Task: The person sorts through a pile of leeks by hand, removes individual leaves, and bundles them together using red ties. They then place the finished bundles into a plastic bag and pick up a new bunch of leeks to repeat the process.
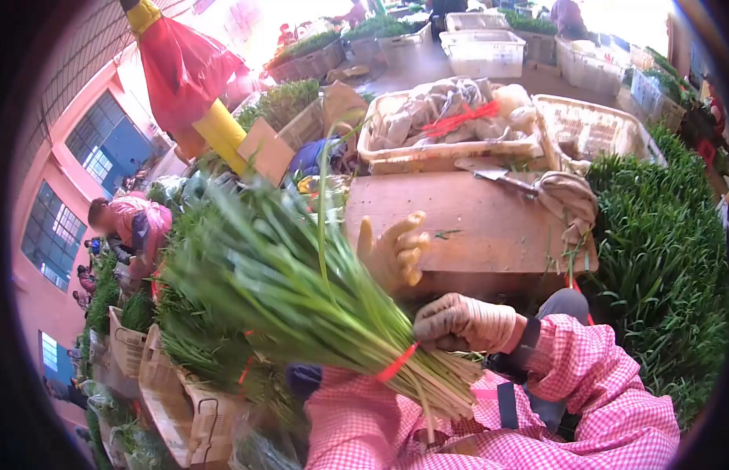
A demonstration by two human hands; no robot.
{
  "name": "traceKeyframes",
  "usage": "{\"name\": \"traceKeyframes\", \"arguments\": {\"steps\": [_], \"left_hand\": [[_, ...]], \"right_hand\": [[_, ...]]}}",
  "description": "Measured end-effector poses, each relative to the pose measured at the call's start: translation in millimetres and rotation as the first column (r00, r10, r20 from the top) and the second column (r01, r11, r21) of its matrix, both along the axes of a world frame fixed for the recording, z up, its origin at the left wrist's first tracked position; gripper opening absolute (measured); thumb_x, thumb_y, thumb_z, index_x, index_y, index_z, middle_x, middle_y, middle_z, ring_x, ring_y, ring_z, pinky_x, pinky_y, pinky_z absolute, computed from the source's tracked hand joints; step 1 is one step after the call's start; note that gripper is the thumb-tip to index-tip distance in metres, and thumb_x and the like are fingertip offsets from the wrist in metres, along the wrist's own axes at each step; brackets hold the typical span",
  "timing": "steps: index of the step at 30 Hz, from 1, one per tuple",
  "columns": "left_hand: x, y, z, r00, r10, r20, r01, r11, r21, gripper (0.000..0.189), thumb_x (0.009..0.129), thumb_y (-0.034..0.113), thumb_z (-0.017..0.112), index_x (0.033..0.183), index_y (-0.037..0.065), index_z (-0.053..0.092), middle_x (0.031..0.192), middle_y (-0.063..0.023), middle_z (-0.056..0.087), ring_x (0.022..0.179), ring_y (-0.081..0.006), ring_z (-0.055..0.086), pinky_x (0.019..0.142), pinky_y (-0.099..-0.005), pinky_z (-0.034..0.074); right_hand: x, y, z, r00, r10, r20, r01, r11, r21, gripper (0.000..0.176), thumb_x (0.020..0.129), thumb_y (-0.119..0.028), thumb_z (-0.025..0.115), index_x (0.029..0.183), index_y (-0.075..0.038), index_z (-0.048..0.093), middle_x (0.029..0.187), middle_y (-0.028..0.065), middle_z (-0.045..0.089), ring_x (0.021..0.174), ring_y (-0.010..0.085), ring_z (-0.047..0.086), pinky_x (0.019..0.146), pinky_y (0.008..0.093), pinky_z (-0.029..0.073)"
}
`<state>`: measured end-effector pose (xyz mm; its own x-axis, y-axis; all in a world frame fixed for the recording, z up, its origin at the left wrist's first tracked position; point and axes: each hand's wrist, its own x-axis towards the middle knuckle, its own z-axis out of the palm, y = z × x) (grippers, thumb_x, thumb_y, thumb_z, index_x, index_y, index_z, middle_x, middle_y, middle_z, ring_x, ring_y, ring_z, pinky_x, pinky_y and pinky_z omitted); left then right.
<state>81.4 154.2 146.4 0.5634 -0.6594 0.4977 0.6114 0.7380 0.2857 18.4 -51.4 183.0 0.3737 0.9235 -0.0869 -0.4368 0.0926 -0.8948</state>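
A thick bundle of long green leafy stalks, like garlic chives [302,274], lies slantwise in front of me, its pale cut ends toward my lap. A red band [397,363] circles it near those ends, and the leafy tips are blurred. My right hand [458,323], in a dirty glove with a wrapped wrist, closes at the bundle's edge beside the band; its fingertips are partly hidden. Behind the bundle, my left hand [396,249] in a yellowish glove has its fingers spread and empty. The stalks cover my left wrist and forearm.
A wooden board [466,223] carries a knife [498,177] and a cloth [568,200]. Beyond stand a crate of rags [451,153] and another crate [600,125]. Greens [662,235] are piled at right; a yellow post [219,135] and a person in pink [133,223] are at left.
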Motion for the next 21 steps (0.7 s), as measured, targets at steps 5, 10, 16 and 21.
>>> {"name": "traceKeyframes", "arguments": {"steps": [5, 10, 16, 21], "left_hand": [[-22.6, 12.9, -53.5, 0.958, -0.020, 0.284, 0.072, 0.983, -0.171, 0.081, 0.092, 0.054, 0.035, 0.139, -0.006, 0.008, 0.122, -0.0348, 0.044, 0.105, -0.0394, 0.055, 0.077, -0.0475, 0.054], [-45.6, 24.5, -92.8, 0.966, 0.159, 0.203, -0.134, 0.982, -0.132, 0.082, 0.091, 0.057, 0.030, 0.140, -0.006, 0.012, 0.097, -0.0271, 0.060, 0.074, -0.0255, 0.065, 0.061, -0.0307, 0.054], [-46.7, 13.9, -98.6, 0.973, 0.225, -0.052, -0.212, 0.959, 0.187, 0.078, 0.093, 0.058, 0.023, 0.137, -0.007, 0.025, 0.074, -0.0151, 0.066, 0.052, -0.0165, 0.061, 0.042, -0.0229, 0.044], [34.8, -19.9, -70.4, 0.981, -0.124, -0.152, 0.176, 0.897, 0.406, 0.069, 0.096, 0.049, 0.024, 0.133, -0.009, 0.030, 0.118, -0.0220, 0.056, 0.096, -0.0250, 0.063, 0.076, -0.0352, 0.054]], "right_hand": [[-19.2, 6.5, -5.4, 0.915, 0.075, 0.396, 0.060, 0.946, -0.318, 0.027, 0.078, -0.030, 0.064, 0.082, -0.003, 0.065, 0.068, 0.0121, 0.059, 0.063, 0.0198, 0.056, 0.059, 0.0328, 0.045], [-24.7, 13.6, -36.8, 0.758, -0.141, 0.637, 0.376, 0.893, -0.249, 0.065, 0.071, -0.033, 0.074, 0.121, 0.000, 0.049, 0.120, 0.0176, 0.052, 0.109, 0.0273, 0.052, 0.091, 0.0333, 0.042], [-46.6, 18.5, -92.9, 0.952, -0.037, -0.304, 0.025, 0.999, -0.041, 0.093, 0.077, -0.031, 0.073, 0.142, 0.000, 0.015, 0.140, 0.0123, 0.034, 0.128, 0.0195, 0.032, 0.107, 0.0322, 0.024], [-30.2, 4.4, -69.1, 0.958, -0.218, -0.187, 0.229, 0.973, 0.040, 0.092, 0.072, -0.020, 0.076, 0.142, -0.005, 0.020, 0.137, 0.0077, 0.039, 0.126, 0.0175, 0.035, 0.106, 0.0325, 0.025]]}}
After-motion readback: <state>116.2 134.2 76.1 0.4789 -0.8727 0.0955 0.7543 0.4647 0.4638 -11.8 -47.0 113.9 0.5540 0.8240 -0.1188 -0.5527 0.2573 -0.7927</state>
